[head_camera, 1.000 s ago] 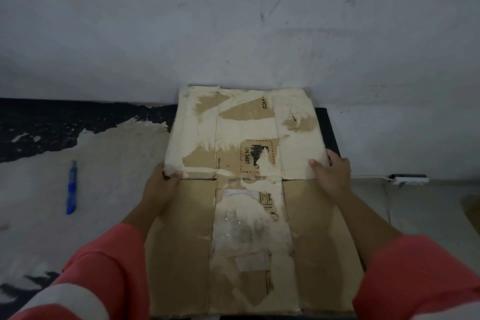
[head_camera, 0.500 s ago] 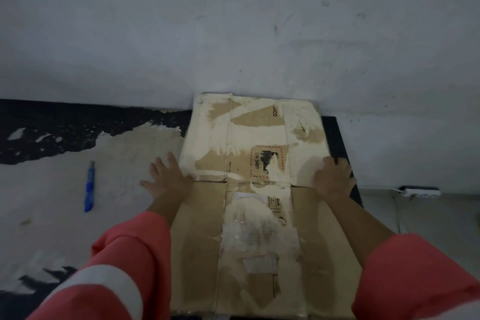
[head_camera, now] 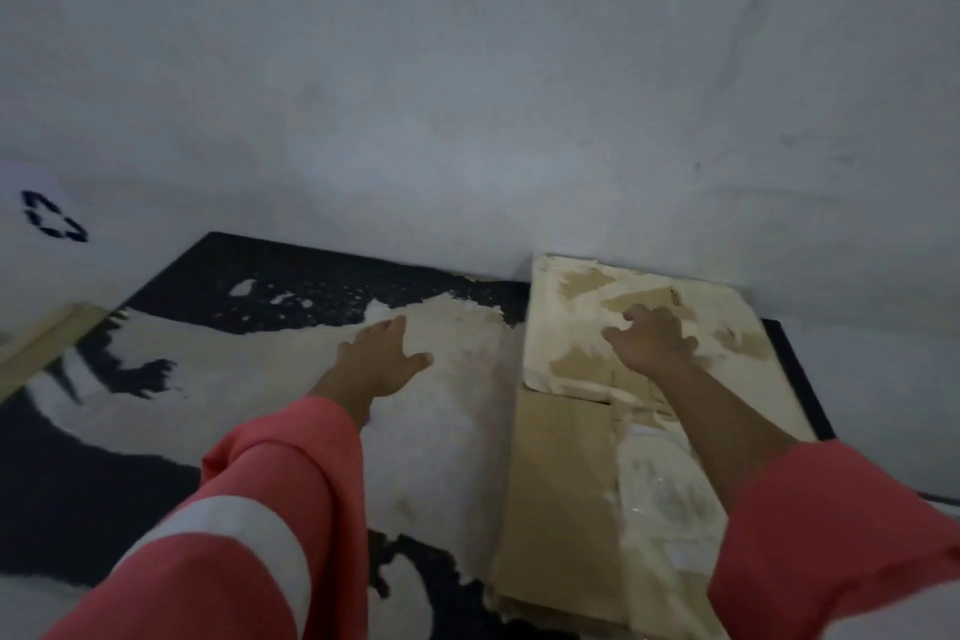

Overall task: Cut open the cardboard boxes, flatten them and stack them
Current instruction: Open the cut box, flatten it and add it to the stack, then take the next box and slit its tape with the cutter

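- Right hand [head_camera: 652,340], fingers spread, presses flattened cardboard [head_camera: 566,473] at the worktop's [head_camera: 311,286] right edge; it could slide off.
- Left hand [head_camera: 382,359], wide open, braces nothing.

- Black top [head_camera: 291,286], set against a pale wall [head_camera: 467,94]; right edge showing just past the cardboard.
- Covered across the middle by a big off-white patch [head_camera: 447,431], ragged at the rim, flecked with black at the far side.
- Flattened cardboard [head_camera: 561,483] lying flat at the right end, far edge up against the wall, near end cut off by the frame; layered edges showing at the near left corner.
- Left hand [head_camera: 382,359] spread palm down over the patch, near the cardboard; contact unclear.
- Tan strip [head_camera: 47,343] at the far left, blurred.
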